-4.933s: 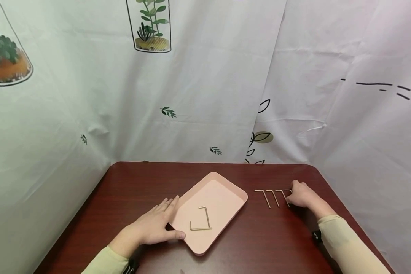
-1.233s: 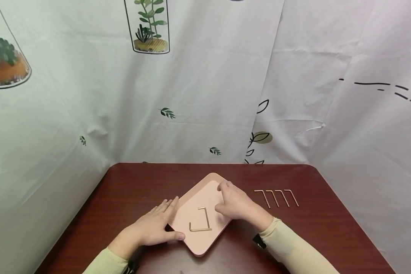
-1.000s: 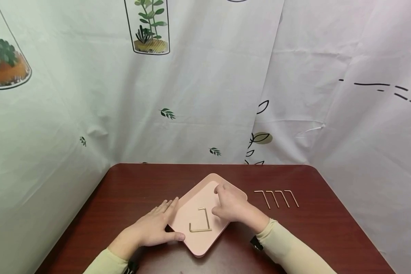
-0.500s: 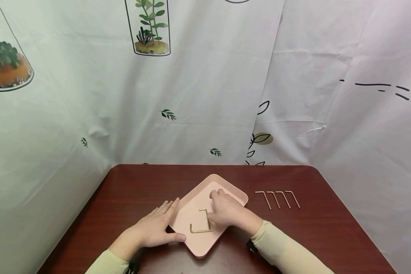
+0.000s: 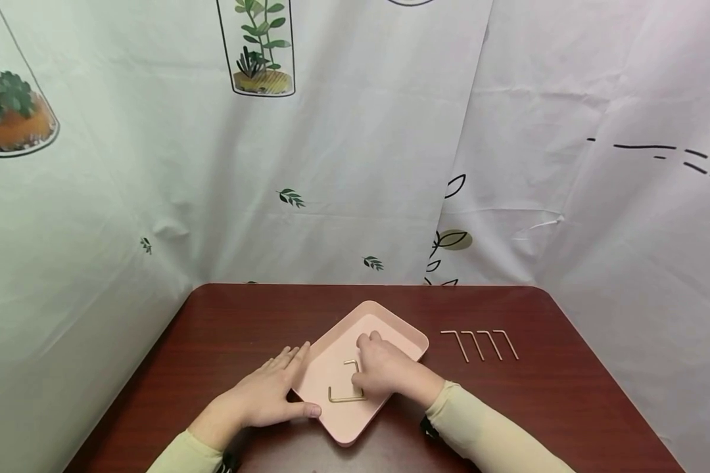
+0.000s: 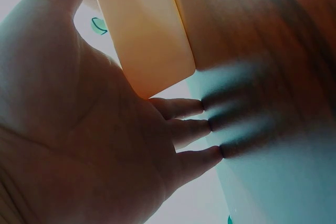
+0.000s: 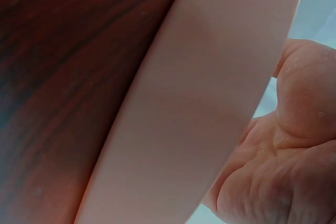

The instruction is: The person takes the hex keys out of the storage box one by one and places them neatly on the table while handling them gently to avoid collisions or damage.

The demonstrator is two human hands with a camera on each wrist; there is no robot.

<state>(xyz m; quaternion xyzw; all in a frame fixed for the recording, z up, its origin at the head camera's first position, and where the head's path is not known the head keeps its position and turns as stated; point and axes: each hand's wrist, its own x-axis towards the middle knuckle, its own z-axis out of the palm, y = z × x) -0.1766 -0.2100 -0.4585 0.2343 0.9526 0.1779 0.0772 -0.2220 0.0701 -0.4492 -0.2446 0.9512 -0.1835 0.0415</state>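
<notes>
A pale pink rectangular tray stands turned on the table, holding two gold L-shaped hex keys. One hex key lies toward the near corner with its short end up at left. Right beside it, the other hex key runs partly beneath my right hand. That hand is over the tray, its thumb overlapping this key and standing apart from the forefinger; no key shows in the gap. My left hand rests along the tray's left side, fingers extended, thumb at the near rim. In the left wrist view, several fingertips meet the tabletop.
Right of the tray, several more hex keys lie in a neat row on the dark red-brown table. White curtains with plant prints hang behind and on both sides.
My right hand has come from the row of hex keys to the tray, then moved left and nearer to the keys inside. The left hand has stayed in place.
</notes>
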